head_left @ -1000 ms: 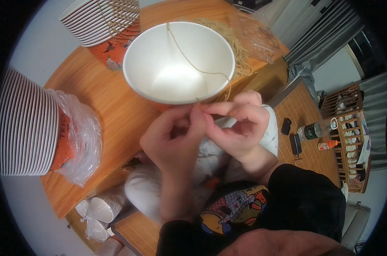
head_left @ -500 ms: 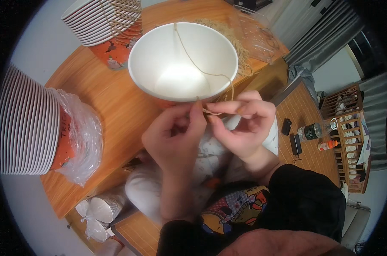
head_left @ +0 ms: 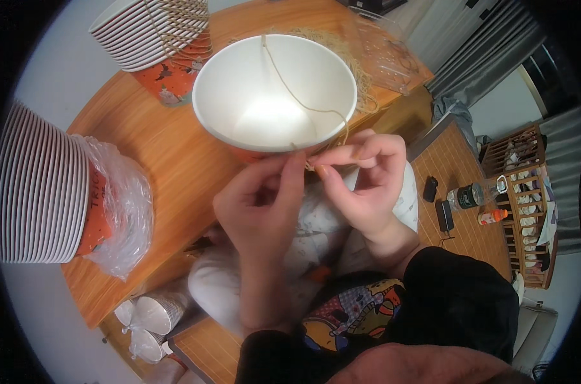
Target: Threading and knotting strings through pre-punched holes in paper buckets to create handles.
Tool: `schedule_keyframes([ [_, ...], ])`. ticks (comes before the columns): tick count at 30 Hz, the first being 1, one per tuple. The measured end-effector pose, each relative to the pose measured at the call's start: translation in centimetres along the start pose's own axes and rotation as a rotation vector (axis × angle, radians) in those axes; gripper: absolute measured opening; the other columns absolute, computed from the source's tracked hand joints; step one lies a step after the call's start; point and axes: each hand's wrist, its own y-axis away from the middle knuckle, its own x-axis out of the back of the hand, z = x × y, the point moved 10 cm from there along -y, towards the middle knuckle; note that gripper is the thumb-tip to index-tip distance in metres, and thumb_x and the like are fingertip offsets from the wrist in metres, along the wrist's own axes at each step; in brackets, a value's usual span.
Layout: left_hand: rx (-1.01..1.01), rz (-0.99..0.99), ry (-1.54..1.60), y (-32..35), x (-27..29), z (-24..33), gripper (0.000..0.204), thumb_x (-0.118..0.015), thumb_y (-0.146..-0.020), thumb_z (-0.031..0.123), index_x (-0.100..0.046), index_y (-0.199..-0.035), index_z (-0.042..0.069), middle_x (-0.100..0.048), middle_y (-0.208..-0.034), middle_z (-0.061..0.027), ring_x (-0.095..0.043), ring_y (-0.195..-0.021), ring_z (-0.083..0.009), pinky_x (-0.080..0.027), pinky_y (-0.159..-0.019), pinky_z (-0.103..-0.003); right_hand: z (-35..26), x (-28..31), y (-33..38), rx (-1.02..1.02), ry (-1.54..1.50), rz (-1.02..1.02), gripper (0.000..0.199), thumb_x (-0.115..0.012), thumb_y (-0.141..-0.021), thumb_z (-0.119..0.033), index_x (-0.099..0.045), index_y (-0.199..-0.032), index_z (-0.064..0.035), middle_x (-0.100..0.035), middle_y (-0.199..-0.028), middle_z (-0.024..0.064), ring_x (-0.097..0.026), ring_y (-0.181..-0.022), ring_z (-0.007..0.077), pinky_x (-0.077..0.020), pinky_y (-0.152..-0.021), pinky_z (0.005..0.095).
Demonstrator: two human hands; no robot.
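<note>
A large white-lined paper bucket [head_left: 258, 96] with an orange outside stands at the table's near edge, its mouth tilted toward me. A thin tan cord [head_left: 290, 93] runs from its far rim across the opening to the near rim. Just below that near rim, my left hand [head_left: 265, 198] pinches the cord's end between thumb and forefinger. Close beside it, my right hand [head_left: 364, 179] pinches the cord too, its other fingers curled. The fingertips nearly meet and partly hide the small knot or loop between them.
At the far left stands a stack of orange buckets [head_left: 153, 35] with cords draped over it. A taller stack [head_left: 44, 185], partly in clear plastic, is nearer left. A pile of loose cord [head_left: 364, 77] and a clear plastic bag [head_left: 386, 54] lie behind the bucket. Wrapped white cups [head_left: 156, 313] sit below.
My right hand has shifted slightly left and up, closer to my left fingertips. The cord loop by the bucket's right rim has drawn in smaller.
</note>
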Motion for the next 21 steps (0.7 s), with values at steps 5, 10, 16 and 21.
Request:
schedule_keyframes([
  [5,0.049,-0.077,0.044,0.01,-0.53,-0.52,0.012,-0.072,-0.083,0.005,-0.069,-0.089,-0.004,-0.063,-0.065,-0.0014,-0.052,-0.055,-0.0029,-0.040,-0.052,-0.016,0.24,0.18,0.09,-0.025,-0.014,0.005,0.043,-0.064,-0.081,0.010,-0.031,-0.102,-0.0057,-0.067,-0.093,0.0155,-0.066,-0.087,0.0169,-0.0489,-0.078,0.0234],
  [10,0.026,-0.096,0.070,-0.11,-0.58,-0.61,0.012,-0.073,-0.080,0.000,-0.070,-0.092,-0.003,-0.061,-0.066,0.0031,-0.050,-0.057,0.0008,-0.037,-0.052,-0.014,-0.32,0.08,-0.14,0.024,-0.015,-0.020,0.046,-0.066,-0.079,0.010,-0.030,-0.103,-0.0062,-0.067,-0.094,0.0163,-0.065,-0.088,0.0177,-0.0485,-0.079,0.0249],
  [16,0.049,-0.098,0.063,-0.13,-0.49,-0.64,0.010,-0.073,-0.080,0.000,-0.070,-0.089,-0.003,-0.059,-0.064,0.0049,-0.048,-0.057,0.0012,-0.034,-0.051,-0.014,-0.18,-0.05,-0.05,0.035,-0.010,-0.012,0.047,-0.066,-0.078,0.010,-0.030,-0.102,-0.0067,-0.066,-0.093,0.0158,-0.065,-0.087,0.0178,-0.0487,-0.080,0.0263],
  [21,0.054,-0.097,0.083,-0.14,-0.49,-0.90,0.010,-0.073,-0.080,0.000,-0.070,-0.089,-0.003,-0.060,-0.065,0.0046,-0.048,-0.057,0.0012,-0.034,-0.050,-0.014,0.46,-0.12,0.18,-0.032,-0.042,-0.010,0.047,-0.067,-0.077,0.009,-0.030,-0.101,-0.0071,-0.066,-0.089,0.0127,-0.064,-0.084,0.0145,-0.0458,-0.076,0.0234],
])
